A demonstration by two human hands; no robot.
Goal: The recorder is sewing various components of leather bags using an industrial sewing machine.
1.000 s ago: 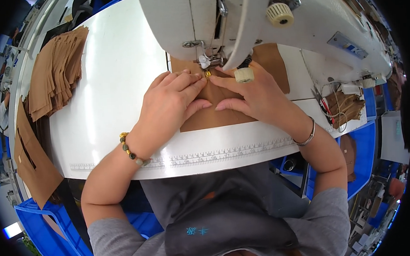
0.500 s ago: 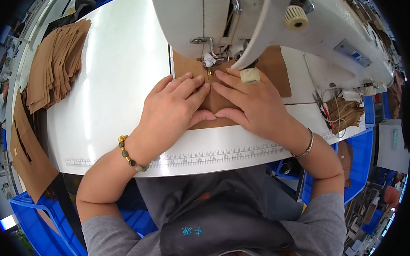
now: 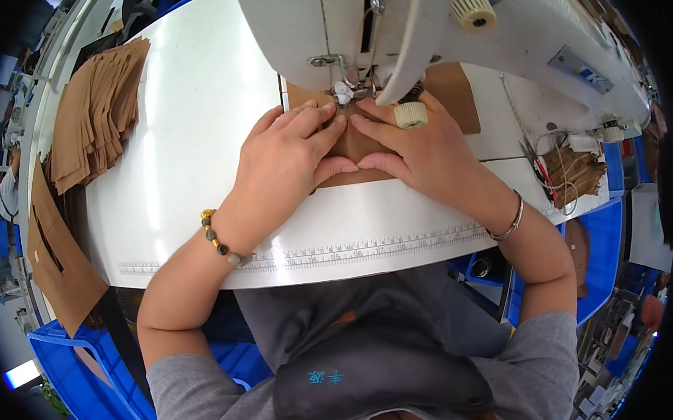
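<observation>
A brown fabric piece (image 3: 454,97) lies flat under the needle area of a white sewing machine (image 3: 289,22). My left hand (image 3: 287,148) presses on its left part, fingers stretched toward the presser foot (image 3: 343,94). Opposite it, my right hand (image 3: 428,144) rests on the right part, its fingertips partly hidden behind the machine's curved guard and cream knob (image 3: 411,115). The two thumbs meet near the fabric's close edge, framing a patch of cloth between the hands. Both hands lie with fingers extended, gripping nothing.
A stack of brown pieces (image 3: 99,116) sits at the table's left, with a slotted brown piece (image 3: 61,255) hanging over the edge. Scissors (image 3: 536,165) and a small brown bundle (image 3: 578,171) lie right. A measuring tape (image 3: 339,253) runs along the front edge; blue bins (image 3: 70,361) stand below.
The fabric and both hands have moved slightly farther in under the machine, away from the table's front edge. The whole view has also shifted a little.
</observation>
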